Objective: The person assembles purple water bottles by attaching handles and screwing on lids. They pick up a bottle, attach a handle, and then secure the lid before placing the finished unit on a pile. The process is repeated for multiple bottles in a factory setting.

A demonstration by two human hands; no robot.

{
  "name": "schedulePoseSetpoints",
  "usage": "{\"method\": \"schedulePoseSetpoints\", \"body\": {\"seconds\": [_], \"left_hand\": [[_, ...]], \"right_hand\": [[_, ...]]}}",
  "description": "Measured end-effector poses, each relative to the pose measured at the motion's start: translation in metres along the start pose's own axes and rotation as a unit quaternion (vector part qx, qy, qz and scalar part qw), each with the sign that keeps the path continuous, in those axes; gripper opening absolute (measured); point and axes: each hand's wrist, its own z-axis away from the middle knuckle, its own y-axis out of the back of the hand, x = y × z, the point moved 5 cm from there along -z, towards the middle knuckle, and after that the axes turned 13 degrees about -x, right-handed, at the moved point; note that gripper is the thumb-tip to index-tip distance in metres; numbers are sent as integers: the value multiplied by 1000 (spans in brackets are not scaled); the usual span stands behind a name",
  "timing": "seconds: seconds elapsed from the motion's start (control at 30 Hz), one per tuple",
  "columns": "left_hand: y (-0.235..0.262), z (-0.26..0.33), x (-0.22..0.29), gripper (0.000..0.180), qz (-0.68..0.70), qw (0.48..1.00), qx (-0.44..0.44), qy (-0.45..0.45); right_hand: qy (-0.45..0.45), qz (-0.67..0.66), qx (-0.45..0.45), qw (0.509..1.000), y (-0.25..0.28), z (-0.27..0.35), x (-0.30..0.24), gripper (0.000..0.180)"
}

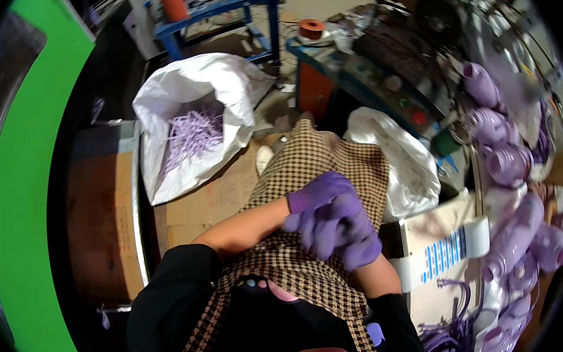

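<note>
Both hands wear purple gloves and meet in front of the checked apron (336, 157). My left hand (323, 187) reaches in from the left and lies partly behind the other; its fingers are mostly hidden. Crossing over it and touching it, my right hand (350, 233) has its fingers smeared by motion. No object shows between the two. Right of them, a sheet with blue and white stripes (444, 256) curls over a pale board (416, 229). Purple strips (450, 341) lie bundled beside my right forearm.
To the left stands an open white sack (161, 110) holding thin lilac scraps (195, 136). Another white sack (413, 180) is ahead right. Several translucent lilac bottle-shaped pieces (515, 237) line the right side. A blue stand (218, 9) and a dark machine (388, 85) are ahead.
</note>
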Motion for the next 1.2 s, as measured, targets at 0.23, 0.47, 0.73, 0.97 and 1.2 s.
{"method": "schedulePoseSetpoints", "body": {"seconds": [0.23, 0.47, 0.73, 0.97, 1.2], "left_hand": [[22, -8, 14, 18, 9, 998, 53, 12], [72, 15, 18, 17, 203, 942, 254, -84], [171, 304, -34, 23, -2, 792, 527, 307], [128, 682, 105, 55, -214, 353, 744, 525], [47, 742, 165, 66, 70, 53, 764, 639]], "right_hand": [[160, -228, 357, 892, 97, 187, 65, 11], [232, -256, 332, 878, 109, 188, 68, 35], [242, -283, 357, 857, 111, 195, 61, 31], [194, -310, 358, 859, 121, 185, 74, 30], [143, -224, 368, 891, 118, 194, 63, 30]]}}
